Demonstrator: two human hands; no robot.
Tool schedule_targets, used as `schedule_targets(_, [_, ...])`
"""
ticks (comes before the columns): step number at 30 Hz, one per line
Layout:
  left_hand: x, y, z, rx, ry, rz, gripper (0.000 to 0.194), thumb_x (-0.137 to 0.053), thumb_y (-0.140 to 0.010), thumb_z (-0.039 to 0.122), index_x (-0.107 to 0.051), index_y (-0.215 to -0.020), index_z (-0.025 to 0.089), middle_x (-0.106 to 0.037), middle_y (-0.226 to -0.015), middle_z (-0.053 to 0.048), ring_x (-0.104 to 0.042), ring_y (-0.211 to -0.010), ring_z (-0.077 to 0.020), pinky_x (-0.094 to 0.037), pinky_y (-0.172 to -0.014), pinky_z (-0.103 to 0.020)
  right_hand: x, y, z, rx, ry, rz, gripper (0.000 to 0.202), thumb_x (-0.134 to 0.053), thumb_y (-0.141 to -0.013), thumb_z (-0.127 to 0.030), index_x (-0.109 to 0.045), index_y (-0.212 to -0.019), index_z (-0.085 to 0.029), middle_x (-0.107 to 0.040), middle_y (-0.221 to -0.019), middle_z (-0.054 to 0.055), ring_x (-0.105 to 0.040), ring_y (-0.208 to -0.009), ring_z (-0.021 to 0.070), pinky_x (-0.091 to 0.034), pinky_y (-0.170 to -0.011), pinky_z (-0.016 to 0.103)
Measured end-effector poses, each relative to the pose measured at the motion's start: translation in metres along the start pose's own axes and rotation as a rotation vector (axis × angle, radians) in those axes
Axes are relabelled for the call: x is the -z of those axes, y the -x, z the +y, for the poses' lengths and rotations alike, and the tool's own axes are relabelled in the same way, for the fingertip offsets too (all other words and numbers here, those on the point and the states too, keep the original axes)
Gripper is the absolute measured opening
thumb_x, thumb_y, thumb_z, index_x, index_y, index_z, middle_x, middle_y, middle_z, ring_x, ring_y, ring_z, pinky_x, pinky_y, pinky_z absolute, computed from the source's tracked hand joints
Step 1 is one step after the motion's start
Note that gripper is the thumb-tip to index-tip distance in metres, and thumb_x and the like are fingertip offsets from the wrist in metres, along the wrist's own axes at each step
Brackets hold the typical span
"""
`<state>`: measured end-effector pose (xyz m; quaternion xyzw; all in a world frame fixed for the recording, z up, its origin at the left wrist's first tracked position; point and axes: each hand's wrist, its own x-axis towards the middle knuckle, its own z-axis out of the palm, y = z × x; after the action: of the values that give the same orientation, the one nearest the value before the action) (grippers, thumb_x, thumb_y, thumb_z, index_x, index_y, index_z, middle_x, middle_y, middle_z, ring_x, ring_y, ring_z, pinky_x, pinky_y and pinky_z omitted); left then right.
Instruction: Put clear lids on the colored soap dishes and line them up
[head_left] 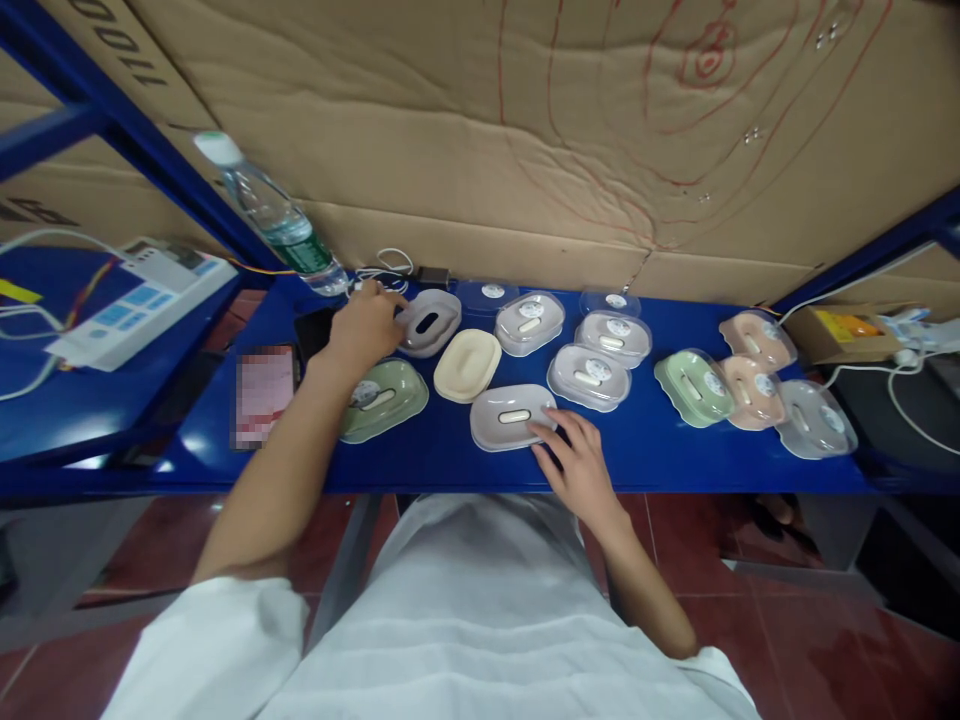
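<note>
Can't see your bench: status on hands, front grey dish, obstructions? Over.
Right hand touching right end of front grey dish. Left hand by rear grey dish, grip unclear. Front dish on blue tabletop. Cream dish behind-left, apparently not blocking.

A wall of brown cardboard [360, 130] stands along the back of a narrow blue table [435, 465]. Red lines [501, 70], some curved into rings, are drawn across it, and large dark digits [120, 45] are printed near its upper left corner. Blue metal bars [161, 160] slant up at the left, with another blue post [874, 255] at the right. Beyond the left bars lies a second blue surface [45, 425]. Below, the floor [697, 545] is dark red tile with pale seams. Light shines in whitish patches on the blue surfaces and the tiles.
</note>
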<state>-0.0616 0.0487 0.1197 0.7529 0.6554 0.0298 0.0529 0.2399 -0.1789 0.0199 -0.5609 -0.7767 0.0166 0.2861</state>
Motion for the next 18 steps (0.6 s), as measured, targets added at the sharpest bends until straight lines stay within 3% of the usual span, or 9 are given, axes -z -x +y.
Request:
schedule_targets(4, [-0.005, -0.003, -0.004, -0.009, 0.026, -0.046, 0.054, -0.061, -0.103, 0.036, -0.059, -0.152, 0.015, -0.056, -0.153, -0.024, -0.060, -0.137, -0.0425, -0.053, -0.110, -0.055, -0.001, 0.001, 0.001, -0.005, -0.009, -0.010, 0.033, -0.058, -0.111, -0.031, -0.068, -0.142, -0.030, -0.064, -0.153, 0.010, -0.055, -0.143, 0.0314, -0.049, -0.115, 0.052])
schedule_targets(8, [-0.012, 0.001, -0.006, -0.037, 0.048, 0.046, 0.057, -0.053, -0.107, 0.053, -0.057, -0.153, 0.019, -0.062, -0.147, -0.021, -0.064, -0.132, -0.0391, -0.052, -0.107, -0.053, 0.000, 0.000, 0.001, -0.010, -0.018, -0.020, 0.034, -0.058, -0.111, -0.032, -0.068, -0.143, -0.030, -0.064, -0.153, 0.010, -0.056, -0.143, 0.0314, -0.049, -0.116, 0.053])
schedule_targets(11, [-0.028, -0.003, -0.013, -0.013, 0.063, 0.084, 0.072, -0.059, -0.099, 0.072, -0.062, -0.137, 0.011, -0.074, -0.115, -0.017, -0.069, -0.119, -0.0378, -0.052, -0.102, -0.055, 0.001, 0.000, 0.000, -0.015, -0.020, -0.019, 0.033, -0.058, -0.111, -0.032, -0.069, -0.142, -0.029, -0.064, -0.153, 0.010, -0.055, -0.144, 0.0313, -0.049, -0.116, 0.052])
schedule_targets(13, [-0.038, -0.007, -0.018, -0.004, 0.092, 0.076, 0.080, -0.066, -0.090, 0.081, -0.065, -0.123, 0.008, -0.073, -0.093, -0.013, -0.071, -0.113, -0.0380, -0.052, -0.099, -0.056, 0.001, 0.000, 0.000, -0.020, -0.024, -0.023, 0.034, -0.057, -0.111, -0.032, -0.068, -0.143, -0.030, -0.064, -0.153, 0.010, -0.055, -0.144, 0.0312, -0.049, -0.116, 0.053])
schedule_targets(15, [-0.042, -0.009, -0.021, -0.008, 0.115, 0.063, 0.080, -0.075, -0.082, 0.081, -0.067, -0.115, 0.009, -0.071, -0.084, -0.010, -0.072, -0.109, -0.0376, -0.052, -0.096, -0.056, 0.001, 0.000, 0.000, -0.025, -0.030, -0.027, 0.035, -0.057, -0.111, -0.032, -0.068, -0.143, -0.031, -0.064, -0.153, 0.010, -0.055, -0.144, 0.0312, -0.049, -0.117, 0.053])
schedule_targets(18, [-0.033, -0.008, -0.016, -0.006, 0.071, 0.016, 0.064, -0.086, -0.083, 0.059, -0.066, -0.118, 0.009, -0.073, -0.104, -0.016, -0.073, -0.107, -0.0374, -0.055, -0.093, -0.054, 0.001, 0.000, 0.000, -0.025, -0.037, -0.031, 0.033, -0.057, -0.111, -0.033, -0.069, -0.142, -0.030, -0.063, -0.154, 0.010, -0.055, -0.144, 0.0314, -0.049, -0.116, 0.053])
